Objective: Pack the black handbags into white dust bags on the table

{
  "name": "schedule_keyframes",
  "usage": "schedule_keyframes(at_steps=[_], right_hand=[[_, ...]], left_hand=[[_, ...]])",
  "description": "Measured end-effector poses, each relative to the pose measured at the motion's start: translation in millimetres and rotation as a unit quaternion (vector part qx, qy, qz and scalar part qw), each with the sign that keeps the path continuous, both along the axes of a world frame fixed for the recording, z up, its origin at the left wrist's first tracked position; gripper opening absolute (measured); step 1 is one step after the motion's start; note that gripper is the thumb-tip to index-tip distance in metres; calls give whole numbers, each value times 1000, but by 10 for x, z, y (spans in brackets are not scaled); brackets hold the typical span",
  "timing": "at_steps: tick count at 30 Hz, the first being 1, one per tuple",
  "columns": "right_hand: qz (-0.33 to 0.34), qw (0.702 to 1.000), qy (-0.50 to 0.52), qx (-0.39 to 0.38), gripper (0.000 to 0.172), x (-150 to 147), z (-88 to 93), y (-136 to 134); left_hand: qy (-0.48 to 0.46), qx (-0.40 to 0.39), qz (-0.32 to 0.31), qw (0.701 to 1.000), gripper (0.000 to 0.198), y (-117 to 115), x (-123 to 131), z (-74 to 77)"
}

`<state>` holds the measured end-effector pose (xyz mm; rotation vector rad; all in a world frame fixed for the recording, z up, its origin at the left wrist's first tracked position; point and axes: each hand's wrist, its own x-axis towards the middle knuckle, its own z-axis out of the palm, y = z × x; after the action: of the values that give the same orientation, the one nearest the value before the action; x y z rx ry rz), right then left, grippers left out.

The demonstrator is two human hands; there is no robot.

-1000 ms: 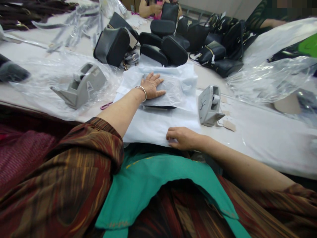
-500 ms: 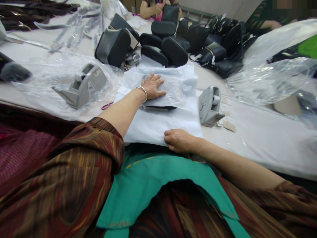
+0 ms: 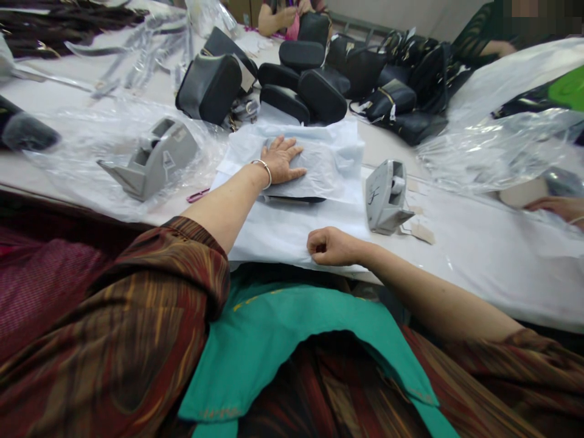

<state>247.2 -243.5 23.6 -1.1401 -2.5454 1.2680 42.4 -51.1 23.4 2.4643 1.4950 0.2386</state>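
Observation:
White tissue paper (image 3: pixel 269 234) lies on the table before me, with a dark item (image 3: pixel 310 199) mostly covered by a sheet of it; only its near edge shows. My left hand (image 3: pixel 280 159), a bangle at its wrist, rests flat on the covered item with fingers spread. Near the paper's front edge, my right hand (image 3: pixel 335 246) is curled, fingertips pinched on the near edge of the paper.
Grey tape dispensers stand left (image 3: pixel 157 158) and right (image 3: pixel 387 198) of the paper. Black bags (image 3: pixel 322 94) are piled behind it. Clear plastic (image 3: pixel 493 152) lies at the right, near another person's hand (image 3: pixel 559 207). Two people are across the table.
My right hand has moved slightly up and away from me with the paper's near edge. My left hand has stayed put. Another person's hand has come in at the right.

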Motion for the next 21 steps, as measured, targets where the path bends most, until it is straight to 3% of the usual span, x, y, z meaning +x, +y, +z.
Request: schedule_keyframes(at_steps=[4,14,21], right_hand=[[-20,999,-6,-28,11,15,6,87],[90,978,-121,143,12,-73,10,-17],[112,977,-91,157,17,18,-92,-85]], left_hand=[[7,6,-4,1000,85,-12,-3,8],[5,9,-5,1000,86,9,-10,-14],[5,14,-9,1000,86,49,-13,-57]])
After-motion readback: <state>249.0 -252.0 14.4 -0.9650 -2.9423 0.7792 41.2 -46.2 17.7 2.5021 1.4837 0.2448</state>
